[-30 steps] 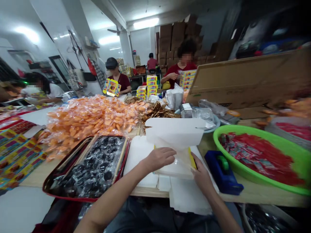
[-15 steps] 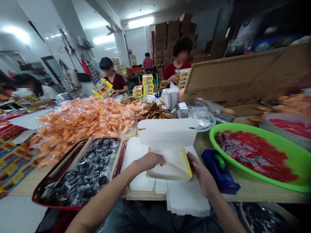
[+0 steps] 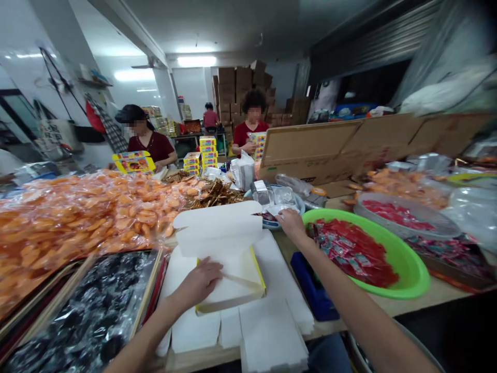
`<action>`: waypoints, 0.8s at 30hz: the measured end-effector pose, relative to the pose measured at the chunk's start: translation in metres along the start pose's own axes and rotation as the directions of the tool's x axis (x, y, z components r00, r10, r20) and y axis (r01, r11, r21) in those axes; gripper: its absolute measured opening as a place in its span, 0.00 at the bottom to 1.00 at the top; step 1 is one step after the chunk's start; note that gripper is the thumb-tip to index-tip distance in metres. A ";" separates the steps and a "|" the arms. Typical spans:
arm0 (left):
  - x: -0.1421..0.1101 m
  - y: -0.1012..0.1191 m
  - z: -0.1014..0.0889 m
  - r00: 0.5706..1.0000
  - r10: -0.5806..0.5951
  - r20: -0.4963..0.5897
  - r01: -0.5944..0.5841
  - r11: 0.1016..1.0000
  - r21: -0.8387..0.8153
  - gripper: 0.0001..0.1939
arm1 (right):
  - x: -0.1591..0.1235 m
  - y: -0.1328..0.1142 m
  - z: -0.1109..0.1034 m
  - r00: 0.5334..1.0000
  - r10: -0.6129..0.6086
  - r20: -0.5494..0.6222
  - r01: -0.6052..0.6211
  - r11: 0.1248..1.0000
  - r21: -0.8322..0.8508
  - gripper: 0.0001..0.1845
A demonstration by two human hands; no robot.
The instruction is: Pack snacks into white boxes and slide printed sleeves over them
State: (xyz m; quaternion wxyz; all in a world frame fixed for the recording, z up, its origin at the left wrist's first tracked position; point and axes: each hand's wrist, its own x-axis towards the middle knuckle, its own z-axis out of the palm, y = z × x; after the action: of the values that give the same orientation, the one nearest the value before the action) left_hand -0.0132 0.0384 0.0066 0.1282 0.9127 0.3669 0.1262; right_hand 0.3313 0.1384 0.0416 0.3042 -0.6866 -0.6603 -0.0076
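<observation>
My left hand [image 3: 202, 282] rests on the left side of an open white box with yellow edges [image 3: 233, 280], fingers curled against its inner wall. The box lid [image 3: 217, 225] stands up behind it. My right hand [image 3: 291, 224] is stretched forward to a blue bowl [image 3: 301, 208] holding clear plastic packets [image 3: 277, 198], fingers bent down onto the packets; whether they grip one is hidden. Flat white box blanks [image 3: 267, 331] lie under and around the box.
A green basin of red sweets [image 3: 407, 280] sits right, a blue tape dispenser [image 3: 310, 290] beside the box. Orange sweets [image 3: 77, 217], a tray of black sweets [image 3: 89, 316] and gold-wrapped sweets [image 3: 213, 192] lie left. A cardboard sheet [image 3: 330, 145] stands behind. Other people work across the table.
My right hand left the box's right side and reached forward to the bowl of clear packets. The left hand stayed on the box. The view swung right.
</observation>
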 end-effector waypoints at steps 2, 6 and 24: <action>0.000 0.003 0.000 0.999 0.004 -0.037 -0.004 1.000 -0.015 0.13 | 0.015 0.000 0.012 0.999 0.037 0.037 -0.034 0.998 -0.060 0.06; -0.004 0.007 0.003 0.987 -0.038 -0.154 0.034 0.999 -0.024 0.12 | 0.025 0.001 0.028 0.990 0.110 0.092 -0.099 0.988 -0.118 0.06; 0.003 0.018 0.005 0.899 -0.317 -0.303 0.151 0.872 -0.465 0.08 | -0.018 0.005 -0.005 0.956 -0.005 -0.294 0.051 0.988 0.149 0.15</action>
State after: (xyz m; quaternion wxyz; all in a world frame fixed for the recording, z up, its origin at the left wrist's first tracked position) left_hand 0.0014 0.0273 0.0084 0.2697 0.7689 0.4570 0.3567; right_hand 0.3355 0.1203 0.0367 0.4511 -0.6427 -0.6161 -0.0622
